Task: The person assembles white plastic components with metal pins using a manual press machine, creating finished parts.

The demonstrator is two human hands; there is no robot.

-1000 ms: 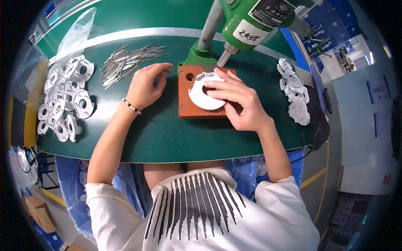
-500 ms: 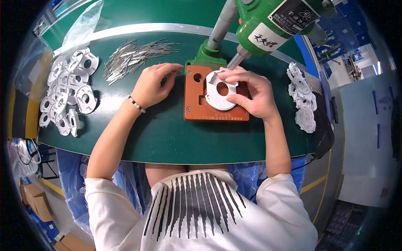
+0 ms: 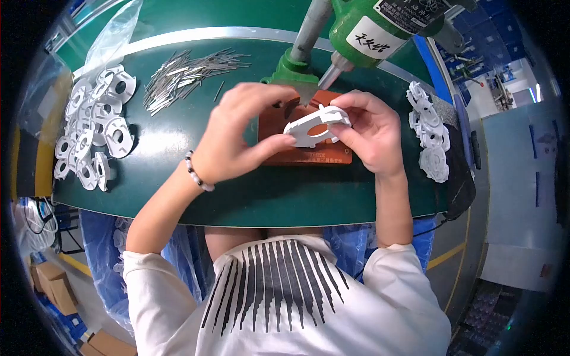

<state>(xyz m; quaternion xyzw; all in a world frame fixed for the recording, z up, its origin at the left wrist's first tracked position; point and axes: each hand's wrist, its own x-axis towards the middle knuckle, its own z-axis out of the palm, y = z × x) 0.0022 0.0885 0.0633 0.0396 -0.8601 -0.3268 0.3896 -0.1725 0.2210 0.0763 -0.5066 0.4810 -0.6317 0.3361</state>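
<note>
My right hand (image 3: 375,132) pinches a white plastic part (image 3: 303,132) with a round hole, tilted up above an orange-brown fixture block (image 3: 279,155). From the left comes my left hand (image 3: 240,133), fingers spread well apart from the thumb. Its thumb tip meets the part's near left edge, or lies just in front of it; its fingertips reach over the block. Behind the part stands a green press (image 3: 365,38), its metal ram (image 3: 336,70) angled down toward the block. My hands and the part cover much of the block.
At the left lies a heap of white plastic parts (image 3: 84,142). Thin metal strips (image 3: 184,77) are piled at the back, with one loose strip (image 3: 219,91) beside them. More white parts (image 3: 428,133) line the right side of the green table (image 3: 237,204).
The white part has been lifted off the block and tilted in my right hand. My left hand has moved right and forward to the part, its fingers opening.
</note>
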